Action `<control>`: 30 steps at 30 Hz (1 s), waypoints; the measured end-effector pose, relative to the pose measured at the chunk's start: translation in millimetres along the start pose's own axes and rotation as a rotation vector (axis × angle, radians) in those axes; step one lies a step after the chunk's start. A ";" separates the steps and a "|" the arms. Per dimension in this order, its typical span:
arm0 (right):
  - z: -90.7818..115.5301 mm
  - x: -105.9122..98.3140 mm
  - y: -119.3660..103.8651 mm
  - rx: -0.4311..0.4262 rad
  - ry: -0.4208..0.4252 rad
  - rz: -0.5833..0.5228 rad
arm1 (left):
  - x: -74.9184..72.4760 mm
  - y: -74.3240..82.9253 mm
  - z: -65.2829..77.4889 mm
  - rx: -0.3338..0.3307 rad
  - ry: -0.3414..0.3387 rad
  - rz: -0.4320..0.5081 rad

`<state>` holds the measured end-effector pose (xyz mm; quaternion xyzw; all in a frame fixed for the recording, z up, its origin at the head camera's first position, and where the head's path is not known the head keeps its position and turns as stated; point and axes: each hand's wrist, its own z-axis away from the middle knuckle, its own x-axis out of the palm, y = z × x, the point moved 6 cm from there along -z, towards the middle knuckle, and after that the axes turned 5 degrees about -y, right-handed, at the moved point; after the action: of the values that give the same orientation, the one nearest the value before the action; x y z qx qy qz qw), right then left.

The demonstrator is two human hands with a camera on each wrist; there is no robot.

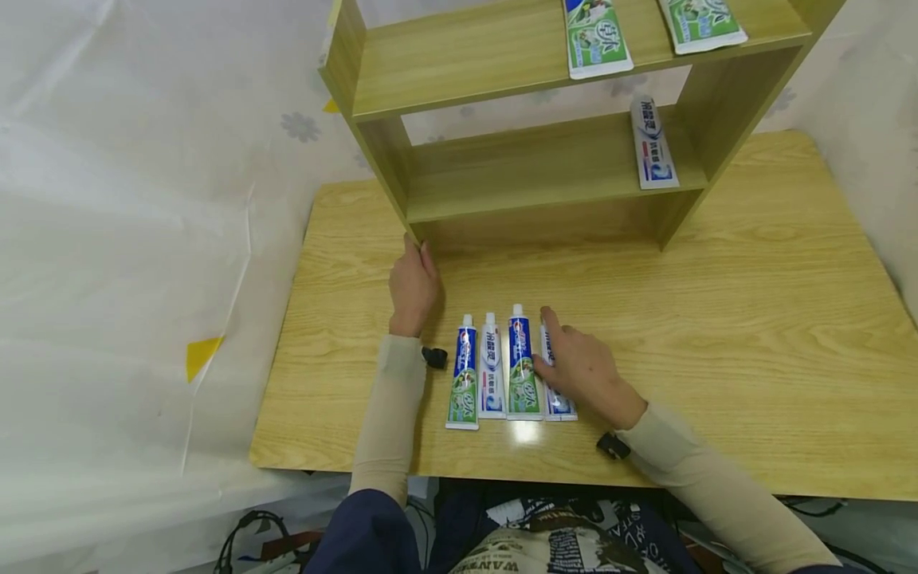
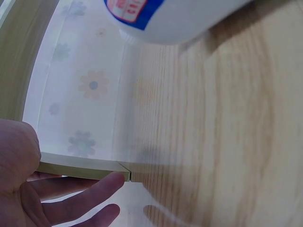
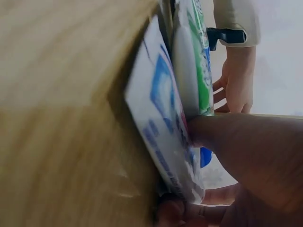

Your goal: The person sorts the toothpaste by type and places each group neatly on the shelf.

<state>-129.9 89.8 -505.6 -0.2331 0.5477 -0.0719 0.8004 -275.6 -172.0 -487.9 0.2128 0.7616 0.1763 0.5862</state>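
My left hand grips the foot of the left side panel of a wooden shelf unit. In the left wrist view, the board's edge runs between the thumb side and the fingers. My right hand pinches the rightmost white toothpaste tube, thumb on one side and fingertips at its far edge in the right wrist view. Left of it, a blue and green toothpaste tube, a white toothpaste tube and another blue and green tube lie in a row, caps toward the shelf.
On the lower shelf, a white tube leans at the right. Two green tubes, one in the middle and one farther right, are on the upper shelf. The wooden table ends close in front of the person.
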 end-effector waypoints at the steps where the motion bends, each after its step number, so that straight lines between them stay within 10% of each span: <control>1: 0.4 1.1 0.1 -0.002 -0.002 -0.001 | -3.4 4.4 1.7 -0.005 -0.013 0.008; 30: -0.7 5.2 1.7 -0.034 0.036 -0.050 | -4.7 6.2 1.6 -0.059 -0.051 -0.006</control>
<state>-128.7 89.2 -510.9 -0.2590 0.5570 -0.0865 0.7844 -272.3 -169.2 -481.2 0.1975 0.7416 0.1914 0.6119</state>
